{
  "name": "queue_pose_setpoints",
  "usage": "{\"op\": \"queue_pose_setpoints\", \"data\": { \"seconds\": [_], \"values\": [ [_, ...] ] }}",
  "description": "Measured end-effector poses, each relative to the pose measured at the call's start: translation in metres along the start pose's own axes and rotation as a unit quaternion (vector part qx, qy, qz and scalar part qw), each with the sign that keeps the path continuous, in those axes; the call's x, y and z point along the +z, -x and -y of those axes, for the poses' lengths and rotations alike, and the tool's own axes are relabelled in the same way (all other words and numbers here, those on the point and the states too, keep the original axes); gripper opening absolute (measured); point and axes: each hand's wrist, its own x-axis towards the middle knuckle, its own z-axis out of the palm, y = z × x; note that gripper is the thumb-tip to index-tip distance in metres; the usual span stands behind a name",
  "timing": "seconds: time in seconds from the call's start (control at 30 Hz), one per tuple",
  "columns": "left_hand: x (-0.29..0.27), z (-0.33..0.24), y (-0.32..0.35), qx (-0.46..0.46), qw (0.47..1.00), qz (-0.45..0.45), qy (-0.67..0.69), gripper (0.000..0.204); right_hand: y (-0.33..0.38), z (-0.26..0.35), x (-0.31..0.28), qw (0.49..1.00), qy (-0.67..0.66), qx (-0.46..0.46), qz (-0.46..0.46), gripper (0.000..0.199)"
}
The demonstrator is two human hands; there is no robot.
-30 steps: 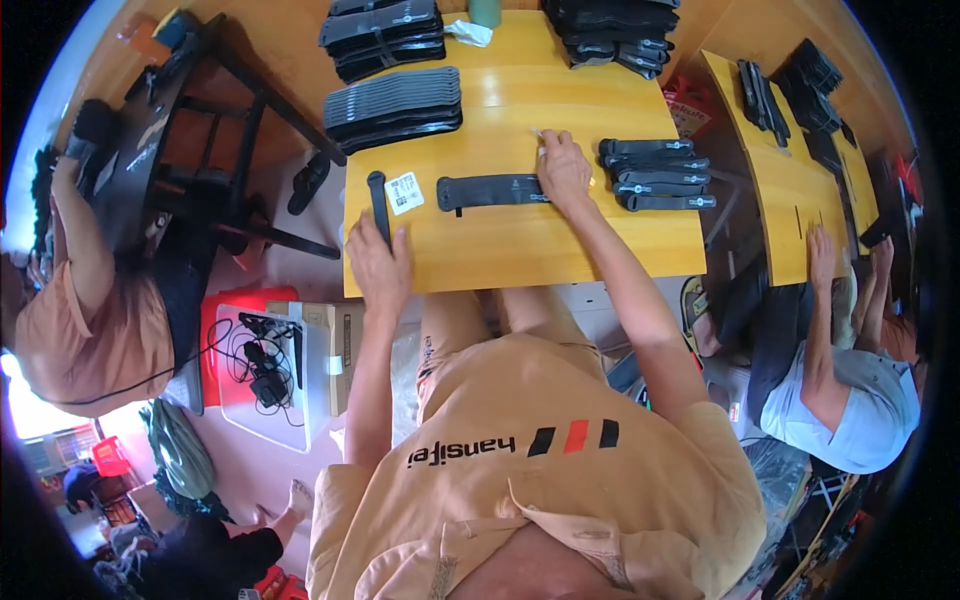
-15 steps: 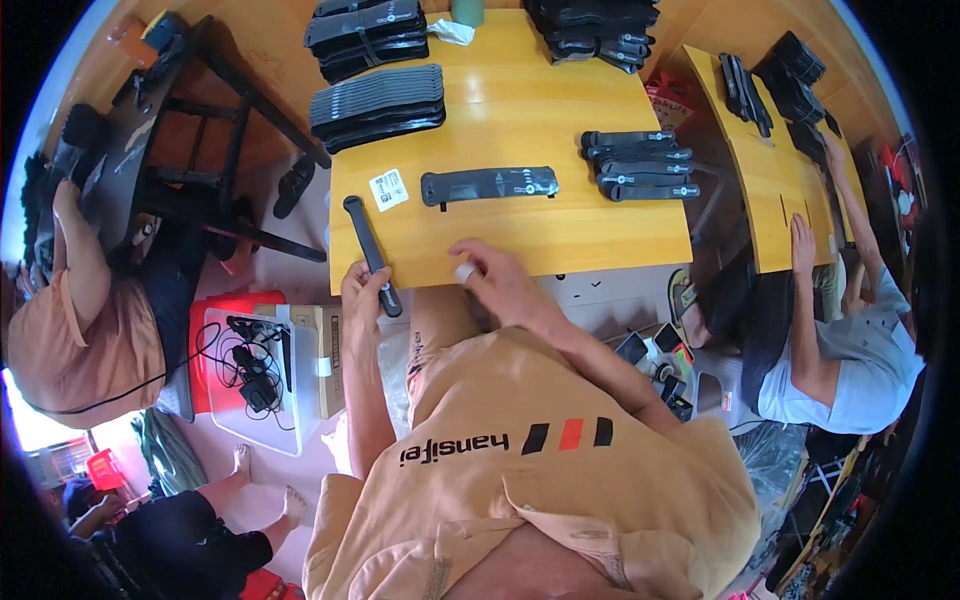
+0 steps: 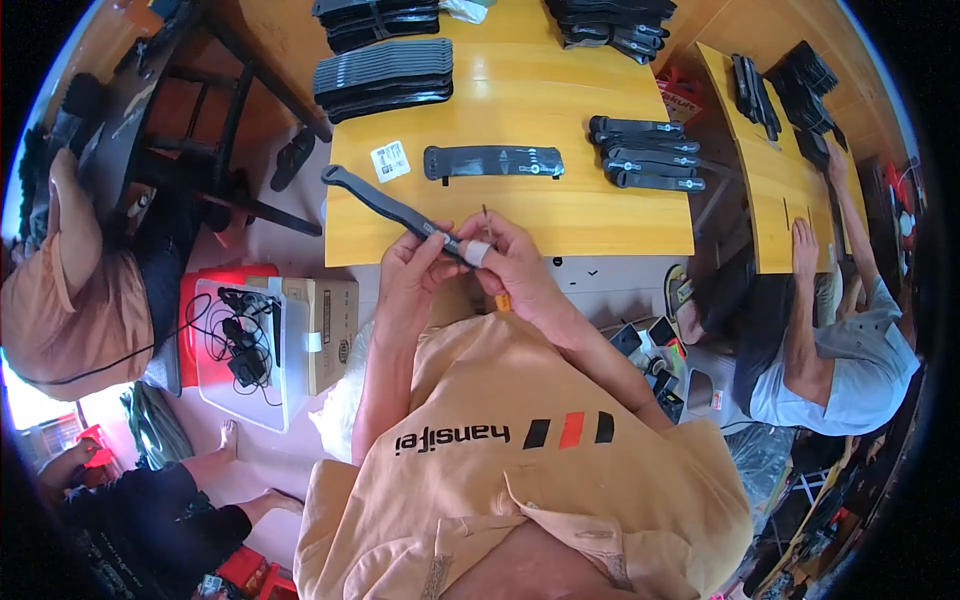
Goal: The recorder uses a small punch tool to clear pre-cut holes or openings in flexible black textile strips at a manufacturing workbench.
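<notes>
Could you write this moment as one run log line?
left hand: holding black strap | right hand: holding thin orange-ended tool, near strap's end | yellow table: flat black band, white label

Apparent small workshop | yellow worktables [image 3: 530,105] | stacked black straps [image 3: 384,82] | co-workers [image 3: 835,395]

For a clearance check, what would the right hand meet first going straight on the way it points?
Going up and left, the right hand would probably meet the long, flat black strap held in the left hand first; depth is unclear.
</notes>
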Motion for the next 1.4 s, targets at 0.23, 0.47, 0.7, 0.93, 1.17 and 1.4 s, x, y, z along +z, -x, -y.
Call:
{"op": "queue_pose_setpoints", "data": {
  "seconds": [0.23,0.47,0.7,0.93,1.17,1.4],
  "values": [
    [0.022,-0.02,-0.007,0.064,0.997,-0.05,0.013,0.019,0.018,0.028,-0.004,0.97,0.193,-0.112,-0.098,0.024],
    [0.035,-0.021,-0.007,0.093,0.992,-0.079,-0.036,0.018,0.025,0.03,0.007,0.841,0.492,-0.207,-0.095,0.041],
    [0.036,-0.018,-0.007,0.123,0.987,-0.085,-0.061,0.018,0.024,0.03,0.001,0.841,0.488,-0.215,-0.089,0.045],
    [0.035,-0.018,-0.007,0.121,0.988,-0.074,-0.06,0.018,0.024,0.037,0.002,0.77,0.57,-0.274,-0.088,0.049],
    [0.039,-0.022,-0.006,0.115,0.986,-0.095,-0.078,0.019,0.025,0.041,-0.001,0.708,0.645,-0.28,-0.062,0.053],
    [0.037,-0.02,-0.007,0.118,0.988,-0.081,-0.066,0.019,0.024,0.043,-0.002,0.72,0.641,-0.26,-0.055,0.049]
  ]
}}
